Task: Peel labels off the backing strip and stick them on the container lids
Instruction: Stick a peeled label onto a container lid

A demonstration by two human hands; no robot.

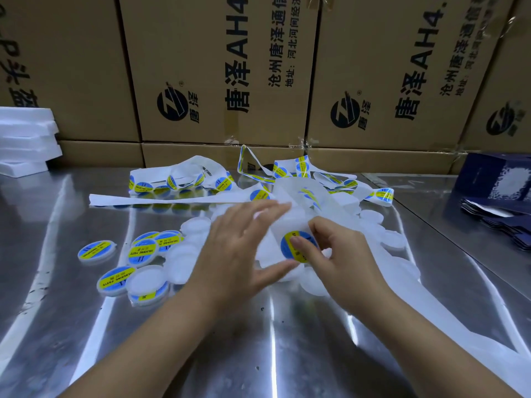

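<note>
The left hand [241, 248] lies flat at the centre of the shiny steel worktop [287, 340]. Its grip is spread, straight fingers pressing on the white translucent backing strip [283, 191] and the pile of plain white round plastic lids [198, 225], likely to stop them sliding. Just at its 3 o'clock, the right hand [342, 254] has its grip pinching a round blue-and-yellow paper label [287, 244], thumb on the printed face and fingers curled behind. Whether that label sits on the strip or already on a lid, I cannot tell. It looks smooth and flat, a yellow band with black print crossing a blue disc. Labelled lids [96, 252] lie at 9 o'clock, and more loaded strip tangles at 12 o'clock before brown cardboard boxes [201, 67].
</note>
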